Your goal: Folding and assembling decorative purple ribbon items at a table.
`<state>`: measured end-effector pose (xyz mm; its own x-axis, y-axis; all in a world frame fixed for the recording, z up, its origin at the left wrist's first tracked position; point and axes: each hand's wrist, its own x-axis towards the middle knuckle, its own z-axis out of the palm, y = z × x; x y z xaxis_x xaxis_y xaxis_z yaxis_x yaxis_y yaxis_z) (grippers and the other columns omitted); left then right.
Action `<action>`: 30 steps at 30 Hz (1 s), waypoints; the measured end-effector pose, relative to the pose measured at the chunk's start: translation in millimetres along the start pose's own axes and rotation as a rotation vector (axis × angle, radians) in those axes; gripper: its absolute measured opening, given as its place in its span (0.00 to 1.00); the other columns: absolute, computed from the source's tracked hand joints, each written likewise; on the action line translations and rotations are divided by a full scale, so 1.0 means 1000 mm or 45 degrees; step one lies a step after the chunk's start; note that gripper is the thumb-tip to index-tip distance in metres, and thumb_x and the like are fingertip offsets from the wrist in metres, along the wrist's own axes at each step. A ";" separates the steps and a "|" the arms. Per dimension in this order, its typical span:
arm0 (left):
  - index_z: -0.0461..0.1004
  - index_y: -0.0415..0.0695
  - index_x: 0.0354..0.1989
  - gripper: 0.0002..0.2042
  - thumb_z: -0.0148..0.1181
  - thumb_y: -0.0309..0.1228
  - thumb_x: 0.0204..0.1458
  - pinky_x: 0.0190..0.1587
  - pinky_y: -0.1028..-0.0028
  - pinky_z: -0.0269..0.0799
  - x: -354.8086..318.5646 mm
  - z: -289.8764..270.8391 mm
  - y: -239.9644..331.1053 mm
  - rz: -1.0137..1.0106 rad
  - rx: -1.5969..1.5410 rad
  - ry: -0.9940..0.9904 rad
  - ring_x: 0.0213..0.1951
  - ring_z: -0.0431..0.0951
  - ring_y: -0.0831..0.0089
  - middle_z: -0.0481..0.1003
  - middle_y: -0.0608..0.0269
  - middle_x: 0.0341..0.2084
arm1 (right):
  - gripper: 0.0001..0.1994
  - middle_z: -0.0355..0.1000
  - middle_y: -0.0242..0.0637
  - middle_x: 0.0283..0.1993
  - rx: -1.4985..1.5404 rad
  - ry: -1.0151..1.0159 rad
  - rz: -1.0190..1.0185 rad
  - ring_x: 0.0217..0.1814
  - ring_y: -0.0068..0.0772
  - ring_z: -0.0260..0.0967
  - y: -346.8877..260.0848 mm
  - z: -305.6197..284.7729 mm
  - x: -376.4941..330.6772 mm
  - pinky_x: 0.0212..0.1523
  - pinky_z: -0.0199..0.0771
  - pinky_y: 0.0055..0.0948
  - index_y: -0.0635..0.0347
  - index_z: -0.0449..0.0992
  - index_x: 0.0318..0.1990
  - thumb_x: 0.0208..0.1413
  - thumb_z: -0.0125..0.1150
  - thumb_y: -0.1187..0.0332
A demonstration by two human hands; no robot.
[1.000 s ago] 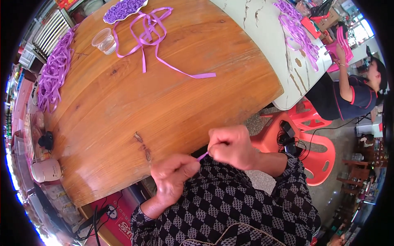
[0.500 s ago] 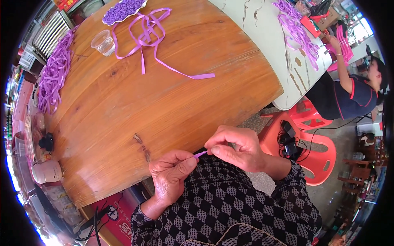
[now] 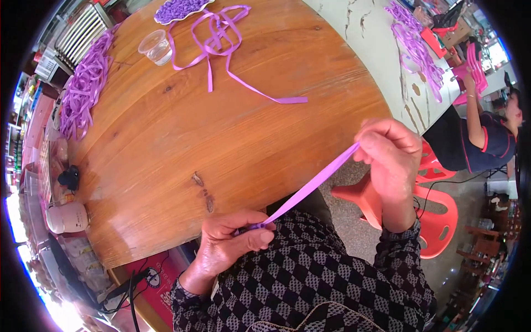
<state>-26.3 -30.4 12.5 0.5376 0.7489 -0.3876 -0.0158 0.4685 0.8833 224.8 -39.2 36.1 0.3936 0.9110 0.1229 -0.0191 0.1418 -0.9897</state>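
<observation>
1 purple ribbon (image 3: 312, 188) is held taut between the 2 grips, slanting up from the left grip (image 3: 232, 238) to the right grip (image 3: 390, 152). By the left grip, the ribbon's lower end is pinched between thumb and curled fingers, where a darker purple bit (image 3: 257, 226) is partly covered; whether it is a knot cannot be told. By the right grip, the upper end is nipped between closed thumb and fingertips.

The near edge of the worktop (image 3: 166, 127) is passed over by the ribbon, with patterned clothing (image 3: 310, 260) below the left grip and a red chair (image 3: 437, 213) beside and below the right. Well beyond both grips, a looped ribbon (image 3: 221, 41) and a clear cup (image 3: 156, 48) are set on the worktop.

If too hard a pull is made, the narrow end could be slipped from the right grip, or the darker bit dragged loose from the left. If either pinch is slackened, the ribbon could be twisted, or dropped onto the clothing or floor, since it is supported by nothing else.
</observation>
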 end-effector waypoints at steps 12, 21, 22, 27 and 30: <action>0.75 0.36 0.36 0.10 0.58 0.32 0.51 0.21 0.86 0.59 0.002 -0.002 0.013 -0.209 -0.021 -0.104 0.21 0.68 0.85 0.73 0.67 0.19 | 0.24 0.71 0.41 0.42 -0.689 -0.917 -0.783 0.34 0.38 0.66 0.011 0.033 -0.018 0.38 0.64 0.34 0.63 0.73 0.44 0.34 0.68 0.65; 0.74 0.38 0.28 0.20 0.51 0.46 0.54 0.20 0.83 0.57 0.011 0.003 0.008 -0.268 -0.147 -0.157 0.18 0.64 0.84 0.71 0.66 0.16 | 0.10 0.68 0.33 0.25 -0.445 -0.858 -0.705 0.22 0.33 0.62 0.038 0.041 -0.022 0.22 0.60 0.29 0.62 0.75 0.29 0.36 0.68 0.74; 0.74 0.38 0.28 0.20 0.51 0.46 0.54 0.20 0.83 0.57 0.012 0.005 0.007 -0.268 -0.149 -0.156 0.18 0.64 0.84 0.71 0.66 0.16 | 0.10 0.68 0.33 0.25 -0.445 -0.861 -0.704 0.22 0.33 0.62 0.037 0.041 -0.023 0.22 0.60 0.29 0.62 0.75 0.29 0.36 0.68 0.74; 0.75 0.39 0.25 0.09 0.59 0.33 0.50 0.17 0.84 0.55 0.011 0.008 0.012 -0.227 -0.128 -0.095 0.16 0.63 0.85 0.69 0.69 0.14 | 0.08 0.68 0.37 0.22 -0.279 -0.840 -0.521 0.20 0.33 0.61 0.028 0.035 -0.018 0.22 0.59 0.30 0.64 0.74 0.26 0.35 0.67 0.77; 0.75 0.39 0.23 0.09 0.60 0.32 0.49 0.17 0.85 0.55 0.001 -0.011 0.020 -0.209 0.042 0.098 0.15 0.64 0.85 0.69 0.69 0.12 | 0.05 0.68 0.37 0.20 -0.309 -0.579 -0.268 0.21 0.27 0.60 0.019 0.009 -0.005 0.21 0.57 0.25 0.69 0.74 0.23 0.34 0.62 0.81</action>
<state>-35.6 -14.7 27.1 0.4643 0.6980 -0.5451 0.0953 0.5726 0.8143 214.4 -37.6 17.1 -0.0711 0.9557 0.2856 0.2503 0.2942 -0.9224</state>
